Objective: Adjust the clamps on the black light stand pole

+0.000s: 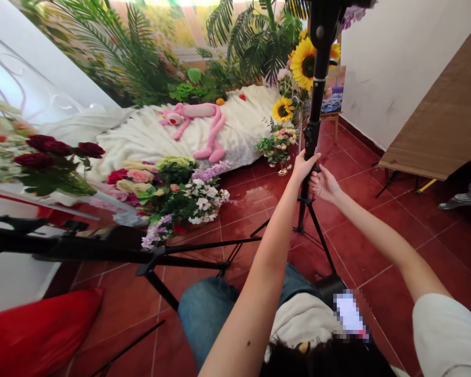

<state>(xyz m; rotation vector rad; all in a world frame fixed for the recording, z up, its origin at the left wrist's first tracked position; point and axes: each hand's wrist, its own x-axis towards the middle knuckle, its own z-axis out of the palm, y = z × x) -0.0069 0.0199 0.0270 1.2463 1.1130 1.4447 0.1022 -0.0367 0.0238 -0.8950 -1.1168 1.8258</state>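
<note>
A black tripod stand (pixel 316 107) rises upright in front of me, its legs spread on the tiled floor. My left hand (pixel 304 166) is wrapped around its pole, just below a black collar. Slightly lower and to the right, my right hand (pixel 325 184) has its fingers curled at a small dark knob (pixel 316 168) on the pole's side. The fingers partly hide that knob. The top of the stand runs out of view.
A second black stand (pixel 113 250) crosses low on the left. Artificial flowers (pixel 172 188), a white draped bed (pixel 243 123) with a pink plush toy (pixel 200 111), and sunflowers (pixel 303 64) stand beyond. At right leans a brown board (pixel 435 115). Red fabric (pixel 35 330) lies lower left.
</note>
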